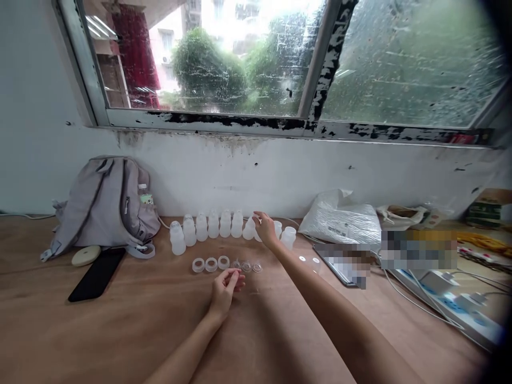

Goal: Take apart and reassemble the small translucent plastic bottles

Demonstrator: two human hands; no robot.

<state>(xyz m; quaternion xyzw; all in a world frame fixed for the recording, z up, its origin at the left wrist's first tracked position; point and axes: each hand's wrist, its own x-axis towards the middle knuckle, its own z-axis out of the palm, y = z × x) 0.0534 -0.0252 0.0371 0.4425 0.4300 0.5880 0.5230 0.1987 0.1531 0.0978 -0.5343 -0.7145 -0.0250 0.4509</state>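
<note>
A row of frosted white small bottles [201,228] stands upright across the table near the wall. At the row's right part, my right hand [264,229] has its fingers closed at the top of one bottle [248,229] and partly covers its neighbours. My left hand [224,293] is low over the table, thumb and fingers drawn together; what they hold, if anything, is hidden. Just beyond it lie several white rings [211,264] and clear nipple-like pieces [246,266]. Small clear discs with white centres [316,261] lie farther right.
A grey backpack [104,208] stands at the left, with a black phone [97,274] and a round cream case [86,255] before it. On the right are a plastic-wrapped package [344,218], another phone [338,266], and a power strip [476,320] with cables.
</note>
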